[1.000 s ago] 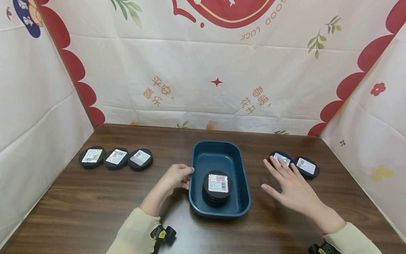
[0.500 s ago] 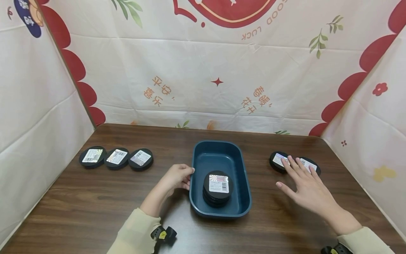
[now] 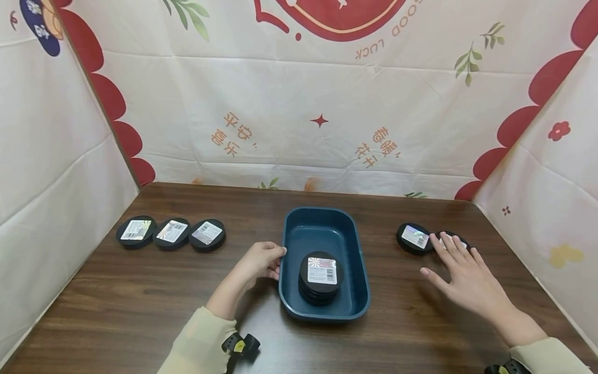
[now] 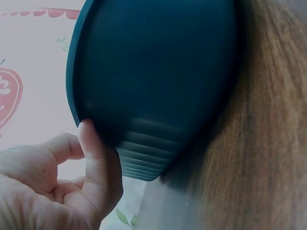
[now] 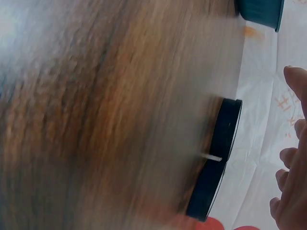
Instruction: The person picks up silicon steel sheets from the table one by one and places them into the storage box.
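My left hand (image 3: 259, 259) pinches the left rim of a dark blue rectangular tray (image 3: 322, 234), thumb and fingers at its edge in the left wrist view. Inside the tray's near half stands a stack of black round discs (image 3: 321, 275), the top one bearing a white barcode label. At the right, my right hand (image 3: 469, 280) is spread palm down with straight fingers, held above the table. Its fingertips overlap the outer black disc (image 5: 206, 191) and partly hide its label. Just left of that lies another labelled black disc (image 3: 413, 238), edge against edge with it.
Three labelled black discs, the left (image 3: 135, 231), middle (image 3: 171, 233) and right one (image 3: 207, 235), lie in a row at the table's left. The brown wooden table (image 3: 140, 301) ends at a printed white cloth (image 3: 280, 88) behind and at both sides.
My right hand has moved to the right, from over the inner disc of the right pair to over the outer one. Left hand, tray and discs have stayed put.
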The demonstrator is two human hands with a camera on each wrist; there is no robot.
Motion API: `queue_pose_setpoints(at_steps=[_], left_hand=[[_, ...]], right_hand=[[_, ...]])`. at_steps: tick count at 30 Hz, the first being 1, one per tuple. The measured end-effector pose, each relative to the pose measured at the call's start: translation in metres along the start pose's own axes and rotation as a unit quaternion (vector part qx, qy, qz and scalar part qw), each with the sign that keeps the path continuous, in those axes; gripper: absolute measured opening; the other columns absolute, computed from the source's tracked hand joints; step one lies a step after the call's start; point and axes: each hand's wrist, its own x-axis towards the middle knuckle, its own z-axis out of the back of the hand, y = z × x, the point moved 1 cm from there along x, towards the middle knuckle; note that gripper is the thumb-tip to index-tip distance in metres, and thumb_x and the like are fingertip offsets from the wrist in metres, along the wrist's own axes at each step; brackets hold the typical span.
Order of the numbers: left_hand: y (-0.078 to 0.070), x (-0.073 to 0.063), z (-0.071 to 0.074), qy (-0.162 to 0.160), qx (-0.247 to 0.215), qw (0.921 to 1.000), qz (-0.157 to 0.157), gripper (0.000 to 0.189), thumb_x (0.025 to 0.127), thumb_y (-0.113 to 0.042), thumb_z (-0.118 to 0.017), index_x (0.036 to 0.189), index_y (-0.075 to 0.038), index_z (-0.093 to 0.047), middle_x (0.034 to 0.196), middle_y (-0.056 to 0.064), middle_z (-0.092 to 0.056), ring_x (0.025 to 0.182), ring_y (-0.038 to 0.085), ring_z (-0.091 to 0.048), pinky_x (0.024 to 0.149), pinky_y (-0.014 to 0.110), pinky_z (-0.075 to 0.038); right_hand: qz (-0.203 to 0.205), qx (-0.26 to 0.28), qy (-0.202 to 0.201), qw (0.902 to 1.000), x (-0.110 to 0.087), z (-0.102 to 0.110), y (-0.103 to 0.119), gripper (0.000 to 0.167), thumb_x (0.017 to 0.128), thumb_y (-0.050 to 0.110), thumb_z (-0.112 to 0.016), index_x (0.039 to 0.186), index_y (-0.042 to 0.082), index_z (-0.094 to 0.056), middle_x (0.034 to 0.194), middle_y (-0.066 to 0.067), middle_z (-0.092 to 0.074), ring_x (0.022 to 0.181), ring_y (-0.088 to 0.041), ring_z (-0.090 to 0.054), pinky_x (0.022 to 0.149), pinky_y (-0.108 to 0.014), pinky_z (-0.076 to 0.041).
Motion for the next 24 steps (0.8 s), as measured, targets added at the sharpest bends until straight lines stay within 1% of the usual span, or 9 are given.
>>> queue_pose_setpoints(at_steps=[5,8,12,16,19,22,24], left_hand=[[0.0,0.001,0.001,0.001,-0.001,1.0,-0.002,0.02,0.091,-0.011,-0.052,0.093,0.008,-0.056,0.064,0.005,-0.048,0.051,0.013,-0.048,0.046,0.021,-0.047],[-0.001,0.001,0.001,0.002,-0.002,1.0,-0.004,0.021,0.091,-0.012,-0.053,0.094,0.009,-0.056,0.064,0.005,-0.048,0.051,0.013,-0.048,0.046,0.021,-0.047],[-0.002,0.001,0.002,0.004,-0.002,1.0,-0.001,0.022,0.091,-0.012,-0.053,0.095,0.009,-0.056,0.064,0.005,-0.049,0.051,0.012,-0.048,0.046,0.021,-0.047],[-0.002,0.002,0.002,0.004,-0.001,1.0,0.002,0.021,0.091,-0.012,-0.053,0.095,0.009,-0.056,0.064,0.005,-0.049,0.05,0.012,-0.048,0.046,0.021,-0.047],[-0.002,0.001,0.001,0.004,-0.001,1.0,0.003,0.021,0.091,-0.012,-0.053,0.094,0.009,-0.056,0.064,0.005,-0.049,0.05,0.012,-0.048,0.046,0.021,-0.047],[-0.001,0.001,0.001,0.005,-0.002,1.0,0.004,0.021,0.091,-0.012,-0.053,0.094,0.009,-0.055,0.064,0.005,-0.049,0.049,0.012,-0.048,0.046,0.021,-0.047],[-0.001,0.002,0.001,0.005,-0.004,1.0,0.007,0.021,0.091,-0.011,-0.053,0.094,0.009,-0.055,0.064,0.005,-0.049,0.049,0.012,-0.048,0.045,0.02,-0.047]], right_hand=[[-0.019,0.011,0.008,0.9997,0.0,-0.003,-0.011,0.082,0.091,0.048,-0.052,0.15,0.014,-0.007,0.15,-0.024,-0.017,0.14,-0.038,-0.006,0.111,-0.051,0.01],[-0.022,0.013,0.009,0.9996,0.002,-0.005,-0.019,0.081,0.091,0.047,-0.052,0.15,0.01,-0.009,0.149,-0.027,-0.016,0.138,-0.043,-0.006,0.11,-0.054,0.009],[-0.036,0.012,0.011,0.9992,0.006,-0.007,-0.032,0.082,0.091,0.048,-0.052,0.149,0.005,-0.012,0.147,-0.031,-0.016,0.137,-0.046,-0.006,0.108,-0.06,0.006],[-0.056,0.013,0.018,0.9982,0.008,-0.008,-0.045,0.085,0.09,0.051,-0.052,0.149,0.007,-0.01,0.146,-0.033,-0.015,0.136,-0.048,-0.006,0.104,-0.066,-0.001],[-0.066,0.012,0.025,0.9974,0.009,-0.01,-0.052,0.088,0.089,0.052,-0.053,0.149,0.008,-0.007,0.146,-0.033,-0.014,0.135,-0.049,-0.005,0.101,-0.069,-0.004],[-0.072,0.011,0.032,0.9968,0.009,-0.011,-0.06,0.089,0.088,0.053,-0.053,0.149,0.007,-0.006,0.146,-0.033,-0.013,0.135,-0.049,-0.004,0.1,-0.069,-0.006],[-0.078,0.014,0.036,0.9962,0.009,-0.013,-0.065,0.09,0.088,0.053,-0.052,0.149,0.008,-0.004,0.146,-0.033,-0.011,0.135,-0.049,-0.002,0.101,-0.069,-0.004]])
